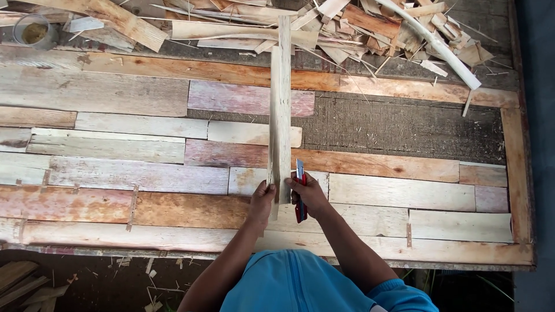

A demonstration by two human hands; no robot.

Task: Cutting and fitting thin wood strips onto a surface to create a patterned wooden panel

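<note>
Left hand (262,199) fingers are being wrapped around the near end of a long, pale, weathered wooden slat (280,110), thumb pressed to its left face. Right hand (308,193) fingers are being closed around a red-handled utility knife (300,193), its blade being pointed toward 12 o'clock, just beside the slat's right edge. The slat is being held on edge, running from the hands at 6 o'clock out to 12 o'clock across a patchwork tabletop of mixed pale, pink and orange wood planks (115,173).

Step judged in hand: the knife is being set against the slat's right edge for shaving or trimming. Whether the blade is touching the wood cannot be told. The next move is judged to call for a firm left-hand hold and a push away from the body.

A heap of pale wood offcuts and shavings (358,26) is lying at 12 to 1 o'clock; a small round tin (33,30) is sitting at 10 o'clock.
</note>
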